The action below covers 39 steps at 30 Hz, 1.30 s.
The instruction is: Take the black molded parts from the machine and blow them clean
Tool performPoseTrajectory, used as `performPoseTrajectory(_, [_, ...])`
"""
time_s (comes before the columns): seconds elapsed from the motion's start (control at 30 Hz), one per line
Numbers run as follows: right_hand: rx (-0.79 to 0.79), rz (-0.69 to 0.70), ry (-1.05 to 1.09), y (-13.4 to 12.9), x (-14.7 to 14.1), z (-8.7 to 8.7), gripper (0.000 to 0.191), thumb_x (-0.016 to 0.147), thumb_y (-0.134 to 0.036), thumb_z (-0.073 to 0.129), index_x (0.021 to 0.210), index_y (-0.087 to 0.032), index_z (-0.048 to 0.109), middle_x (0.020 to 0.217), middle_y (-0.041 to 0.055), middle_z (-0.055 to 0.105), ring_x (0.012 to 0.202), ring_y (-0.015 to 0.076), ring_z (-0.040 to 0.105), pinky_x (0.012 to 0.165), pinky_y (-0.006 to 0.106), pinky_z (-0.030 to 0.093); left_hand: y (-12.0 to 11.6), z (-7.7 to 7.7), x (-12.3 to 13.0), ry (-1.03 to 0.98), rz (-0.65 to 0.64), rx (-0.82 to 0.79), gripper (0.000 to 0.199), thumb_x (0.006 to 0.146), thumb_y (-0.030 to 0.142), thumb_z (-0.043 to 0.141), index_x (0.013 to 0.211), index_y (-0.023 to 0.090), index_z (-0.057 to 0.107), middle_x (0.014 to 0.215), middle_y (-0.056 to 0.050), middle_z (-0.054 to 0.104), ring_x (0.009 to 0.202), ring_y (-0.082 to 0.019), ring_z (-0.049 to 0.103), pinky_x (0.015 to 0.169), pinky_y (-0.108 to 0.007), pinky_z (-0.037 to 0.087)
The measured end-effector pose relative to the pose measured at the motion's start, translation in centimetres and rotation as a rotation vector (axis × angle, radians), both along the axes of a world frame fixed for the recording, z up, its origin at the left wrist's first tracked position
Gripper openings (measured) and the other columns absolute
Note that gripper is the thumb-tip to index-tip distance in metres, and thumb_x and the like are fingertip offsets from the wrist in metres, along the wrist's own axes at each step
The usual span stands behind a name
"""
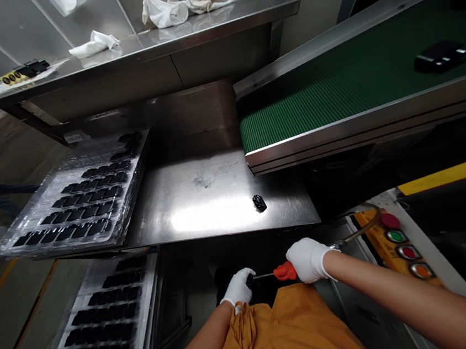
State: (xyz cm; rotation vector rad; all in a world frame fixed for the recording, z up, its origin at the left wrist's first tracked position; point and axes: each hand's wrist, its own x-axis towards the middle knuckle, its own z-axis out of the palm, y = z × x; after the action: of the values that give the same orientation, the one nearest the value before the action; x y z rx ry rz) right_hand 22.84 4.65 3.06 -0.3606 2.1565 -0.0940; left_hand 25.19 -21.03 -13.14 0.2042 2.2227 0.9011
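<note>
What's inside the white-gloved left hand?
The left hand grips a small black part; the white glove's fingers cover most of it, so its full shape cannot be seen.

And there, clenched in the white-gloved right hand (307,260), an orange-handled screwdriver (285,271), thin steel shaft levelled leftward, tip right at a small black part (250,280)! That part pinched tight in the white-gloved left hand (239,287), mostly hidden by the glove, both hands close together, just below the near edge of the steel worktop (202,200).
</note>
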Motion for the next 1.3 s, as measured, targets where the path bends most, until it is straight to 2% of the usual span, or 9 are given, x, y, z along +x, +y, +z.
performPoseTrajectory(0.2, [0.027, 0.060, 0.036, -0.3, 0.1, 0.1, 0.034, 0.058, -0.021, 0.064, 0.089, -0.012, 0.073, 0.086, 0.0178, 0.073, 0.083, 0.0348, 0.069, 0.068, 0.040, 0.050, -0.2, -0.5, 0.3, 0.038, 0.042, 0.000, 0.048, 0.062, -0.009, 0.052, 0.098, 0.019, 0.066, 0.093, -0.002, 0.067, 0.089, -0.014, 0.059, 0.085, -0.026, 0.044])
performPoseTrajectory(0.43, [0.026, 0.077, 0.079, -0.5, 0.2, 0.3, 0.031, 0.061, -0.020, 0.061, 0.087, -0.011, 0.073, 0.085, 0.0177, 0.073, 0.082, 0.0361, 0.070, 0.065, 0.041, 0.051, -0.2, -0.5, 0.4, 0.044, 0.142, 0.072, 0.038, 0.066, -0.005, 0.054, 0.093, 0.019, 0.064, 0.089, -0.001, 0.066, 0.086, -0.014, 0.059, 0.083, -0.027, 0.044])
performPoseTrajectory(0.57, [-0.007, 0.090, 0.093, -0.8, 0.5, 0.3, 0.031, 0.060, -0.022, 0.062, 0.087, -0.012, 0.073, 0.084, 0.0162, 0.073, 0.081, 0.0341, 0.070, 0.065, 0.039, 0.050, -0.4, -0.9, 0.5, 0.000, 0.217, 0.132, 0.036, 0.064, -0.005, 0.054, 0.090, 0.019, 0.062, 0.084, 0.000, 0.064, 0.081, -0.013, 0.058, 0.080, -0.025, 0.044])
performPoseTrajectory(0.73, [0.011, 0.093, 0.120, -1.3, 0.4, 0.4, 0.029, 0.061, -0.018, 0.061, 0.086, -0.010, 0.073, 0.083, 0.0177, 0.072, 0.080, 0.0375, 0.070, 0.065, 0.041, 0.050, -0.1, -1.2, 0.7, -0.050, 0.340, 0.206, 0.026, 0.068, 0.001, 0.057, 0.087, 0.019, 0.059, 0.078, 0.002, 0.061, 0.076, -0.011, 0.057, 0.075, -0.023, 0.044])
performPoseTrajectory(0.93, [0.030, 0.090, 0.099, -1.3, 0.5, 0.5, 0.029, 0.061, -0.016, 0.061, 0.086, -0.008, 0.073, 0.085, 0.0194, 0.073, 0.081, 0.0383, 0.070, 0.066, 0.042, 0.050, 0.2, -1.0, 1.1, -0.156, 0.423, 0.271, 0.019, 0.068, 0.008, 0.062, 0.083, 0.018, 0.057, 0.068, 0.004, 0.055, 0.062, -0.009, 0.050, 0.062, -0.022, 0.041])
performPoseTrajectory(1.17, [-0.010, 0.105, 0.120, -1.6, 1.3, -0.2, 0.027, 0.062, -0.016, 0.062, 0.085, -0.011, 0.074, 0.087, 0.0196, 0.074, 0.085, 0.0399, 0.070, 0.072, 0.046, 0.053, 0.3, 0.1, 1.6, -0.213, 0.519, 0.310, 0.026, 0.058, 0.002, 0.061, 0.078, 0.018, 0.057, 0.065, 0.005, 0.056, 0.060, -0.010, 0.050, 0.059, -0.022, 0.039])
performPoseTrajectory(1.3, [0.011, 0.107, 0.138, -2.5, 1.4, 0.1, 0.032, 0.058, -0.012, 0.062, 0.087, -0.011, 0.074, 0.087, 0.0185, 0.074, 0.085, 0.0419, 0.070, 0.076, 0.048, 0.054, 0.3, -0.3, 1.8, -0.226, 0.558, 0.328, 0.031, 0.052, -0.002, 0.059, 0.075, 0.018, 0.057, 0.064, 0.004, 0.057, 0.058, -0.009, 0.048, 0.056, -0.023, 0.037])
